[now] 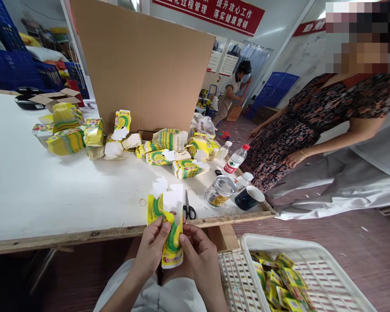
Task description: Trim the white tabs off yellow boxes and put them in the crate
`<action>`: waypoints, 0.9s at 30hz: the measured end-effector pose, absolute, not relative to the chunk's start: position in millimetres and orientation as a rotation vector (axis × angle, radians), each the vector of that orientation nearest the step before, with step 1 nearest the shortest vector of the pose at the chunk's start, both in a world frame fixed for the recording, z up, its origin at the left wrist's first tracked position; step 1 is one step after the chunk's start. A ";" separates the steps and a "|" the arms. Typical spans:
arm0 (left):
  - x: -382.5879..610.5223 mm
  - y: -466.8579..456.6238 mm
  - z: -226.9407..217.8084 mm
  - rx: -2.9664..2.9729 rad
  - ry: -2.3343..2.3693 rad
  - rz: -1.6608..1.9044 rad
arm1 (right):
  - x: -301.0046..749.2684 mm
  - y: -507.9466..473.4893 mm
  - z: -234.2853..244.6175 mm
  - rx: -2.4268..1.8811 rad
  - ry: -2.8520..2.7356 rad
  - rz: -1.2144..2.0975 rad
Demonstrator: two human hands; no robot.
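Both my hands hold a small yellow-and-green printed carton (pixel 171 234) with white flaps open at the top, just below the table's front edge. My left hand (pixel 152 249) pinches its left side, and my right hand (pixel 198 255) grips its right side with fingers curled. Piles of the same flat and folded cartons (pixel 169 141) lie across the white table (pixel 35 190). More of them fill a white plastic basket (pixel 299 251) at my lower right.
Scissors (pixel 189 210), a glass jar (pixel 219 190), a dark mug (pixel 249 197) and water bottles (pixel 235 159) stand near the table's right corner. A tall cardboard sheet (pixel 143 65) stands behind the piles. One person in a patterned dress stands at the right; another bends over farther back.
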State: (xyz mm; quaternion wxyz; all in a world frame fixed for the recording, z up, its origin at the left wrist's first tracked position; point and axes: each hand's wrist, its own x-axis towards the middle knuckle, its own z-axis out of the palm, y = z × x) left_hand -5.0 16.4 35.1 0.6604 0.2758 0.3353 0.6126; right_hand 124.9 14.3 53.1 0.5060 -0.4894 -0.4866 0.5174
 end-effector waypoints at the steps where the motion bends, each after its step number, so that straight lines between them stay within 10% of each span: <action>1: -4.9 16.0 35.5 0.648 0.794 1.383 | 124.4 13.9 53.1 -1.183 -1.186 1.244; 27: -17.6 1.3 51.5 0.965 0.585 1.037 | 174.8 17.7 71.2 -1.115 -1.500 1.164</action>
